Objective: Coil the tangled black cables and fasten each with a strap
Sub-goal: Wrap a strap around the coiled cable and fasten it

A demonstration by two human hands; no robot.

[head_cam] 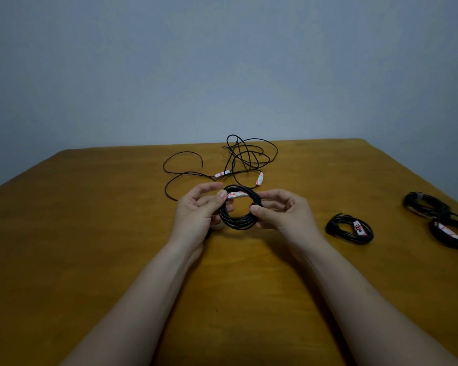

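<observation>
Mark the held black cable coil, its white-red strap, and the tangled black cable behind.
black cable coil [239, 225]: head view, lower arc.
white-red strap [237, 194]: head view, its middle.
tangled black cable [242, 155]: head view, crossing strands.

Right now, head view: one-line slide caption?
Left hand and right hand hold coiled cable; tangled cable lies behind.

White strap [358, 227] bears lettering, perhaps "Tape".
</observation>
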